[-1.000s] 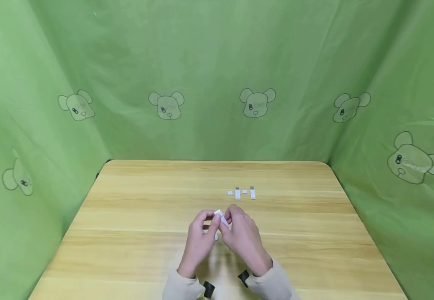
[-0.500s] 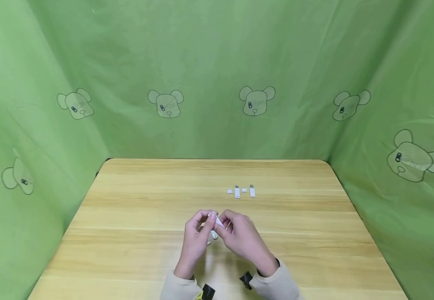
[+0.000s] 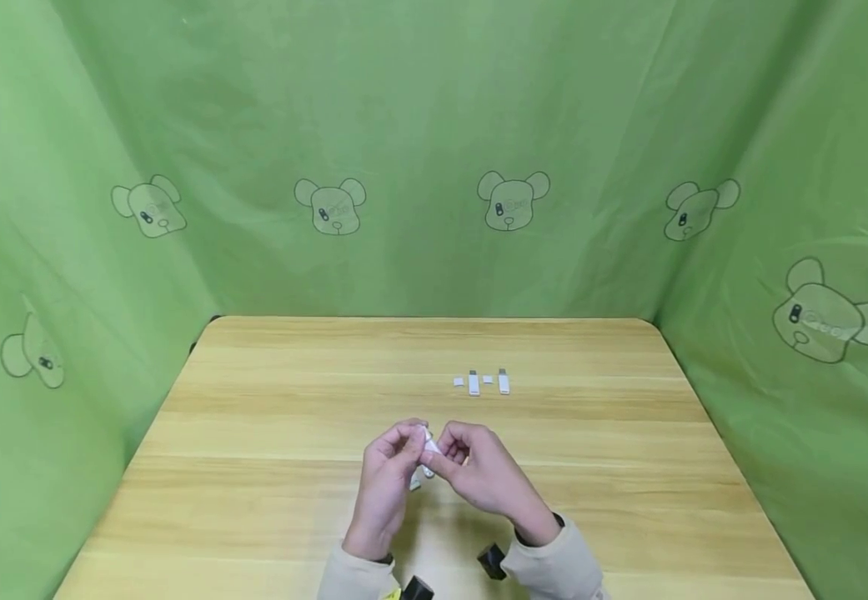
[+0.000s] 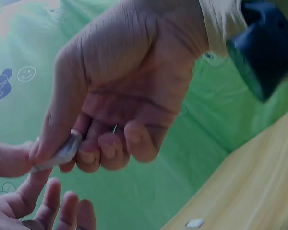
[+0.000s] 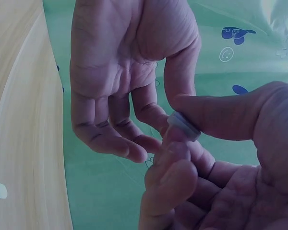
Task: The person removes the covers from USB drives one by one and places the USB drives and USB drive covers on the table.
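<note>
- While one small white plastic piece (image 3: pixel 431 446) is sitting between the fingertips, two white sticks with grey metal plugs (image 3: pixel 474 384) and two white square pieces (image 3: pixel 459 382) are lying alternately beyond, on the pale wood-grain table (image 3: pixel 268 500).
- Two partly hidden white objects (image 3: pixel 428 472) are showing beneath.
- Six bear-head outlines (image 3: pixel 332 210) are bearing unreadably faint lettering.
- Left hand (image 3: pixel 384 482) and right hand (image 3: pixel 484 475) are meeting, thumbs and forefingers pinching the piece, other fingers curling.

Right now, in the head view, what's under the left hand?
At the edge of the left hand, parts of a small white piece and a rounded white end show against the table. The rest of both is covered; what else lies beneath cannot be seen.
</note>
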`<action>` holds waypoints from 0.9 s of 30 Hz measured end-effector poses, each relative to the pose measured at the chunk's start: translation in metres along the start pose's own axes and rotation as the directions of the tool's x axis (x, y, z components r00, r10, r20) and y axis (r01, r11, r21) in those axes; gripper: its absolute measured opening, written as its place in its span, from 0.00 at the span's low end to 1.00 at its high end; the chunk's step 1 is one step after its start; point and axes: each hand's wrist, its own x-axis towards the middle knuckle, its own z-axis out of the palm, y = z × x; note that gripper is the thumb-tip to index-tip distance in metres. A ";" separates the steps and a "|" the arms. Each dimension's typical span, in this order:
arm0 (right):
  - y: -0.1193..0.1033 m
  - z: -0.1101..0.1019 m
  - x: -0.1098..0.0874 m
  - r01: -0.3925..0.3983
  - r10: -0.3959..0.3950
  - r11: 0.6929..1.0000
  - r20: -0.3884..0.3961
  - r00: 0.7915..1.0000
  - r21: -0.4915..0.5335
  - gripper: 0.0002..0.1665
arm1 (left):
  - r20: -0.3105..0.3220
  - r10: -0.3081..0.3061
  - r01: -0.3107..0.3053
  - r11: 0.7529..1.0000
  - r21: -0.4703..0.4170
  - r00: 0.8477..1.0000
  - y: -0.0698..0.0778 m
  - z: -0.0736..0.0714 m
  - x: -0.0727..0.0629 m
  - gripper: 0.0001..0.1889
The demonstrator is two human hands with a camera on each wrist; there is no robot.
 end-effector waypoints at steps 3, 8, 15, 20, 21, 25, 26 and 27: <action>0.000 0.000 0.000 -0.004 0.004 1.000 0.005 1.000 0.001 0.13 | -0.006 -0.006 0.006 0.999 -0.041 1.000 0.001 0.003 -0.002 0.10; 0.000 0.000 0.001 0.002 -0.002 1.000 0.008 1.000 0.003 0.13 | -0.033 0.002 -0.005 0.996 -0.091 0.999 0.002 0.007 -0.003 0.10; 0.000 0.000 0.000 -0.012 0.012 1.000 -0.011 1.000 -0.008 0.15 | -0.041 -0.004 -0.001 0.994 -0.109 0.999 0.003 0.009 -0.003 0.10; -0.001 0.001 0.000 -0.007 0.006 1.000 -0.014 1.000 -0.008 0.16 | -0.050 0.007 -0.013 0.991 -0.131 0.999 0.005 0.009 -0.003 0.10; -0.001 0.001 0.000 -0.009 0.009 1.000 -0.012 1.000 -0.004 0.15 | -0.050 0.004 -0.011 0.991 -0.135 0.999 0.005 0.009 -0.003 0.10; -0.003 0.000 -0.001 -0.023 0.023 1.000 -0.017 1.000 -0.004 0.14 | -0.042 -0.026 0.019 0.987 -0.158 0.999 0.005 0.012 -0.003 0.10; -0.003 -0.001 -0.002 -0.022 0.022 1.000 -0.018 1.000 -0.005 0.14 | -0.036 -0.033 0.027 0.987 -0.158 0.999 0.005 0.012 -0.003 0.10; -0.003 -0.002 -0.003 -0.018 0.018 1.000 -0.015 1.000 0.000 0.14 | -0.032 -0.038 0.032 0.987 -0.159 0.999 0.004 0.013 -0.002 0.10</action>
